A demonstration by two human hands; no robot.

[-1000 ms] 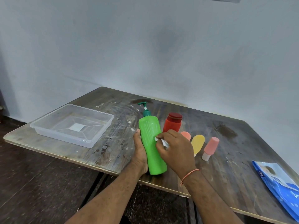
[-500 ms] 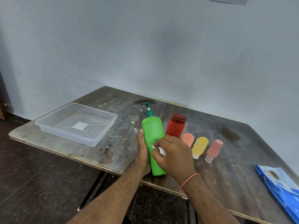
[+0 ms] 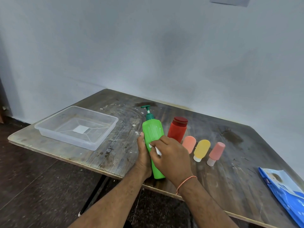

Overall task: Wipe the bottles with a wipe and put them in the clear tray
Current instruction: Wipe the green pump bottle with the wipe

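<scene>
A tall green pump bottle (image 3: 152,130) stands near the table's front edge. My left hand (image 3: 143,155) grips its lower body from the left. My right hand (image 3: 171,155) pinches a small white wipe (image 3: 157,149) and presses it against the bottle's front. Behind and to the right stand a red bottle (image 3: 178,129), an orange bottle (image 3: 189,143), a yellow bottle (image 3: 201,149) and a pink bottle (image 3: 216,153). The clear tray (image 3: 105,139) sits empty at the table's left.
A blue wipes pack (image 3: 286,193) lies at the right front edge of the worn wooden table (image 3: 246,178). A grey wall runs close behind the table. Dark floor lies below the front edge.
My right hand with the wipe has slid a little up the green bottle's front. The left hand keeps its hold, and the other bottles stay where they were.
</scene>
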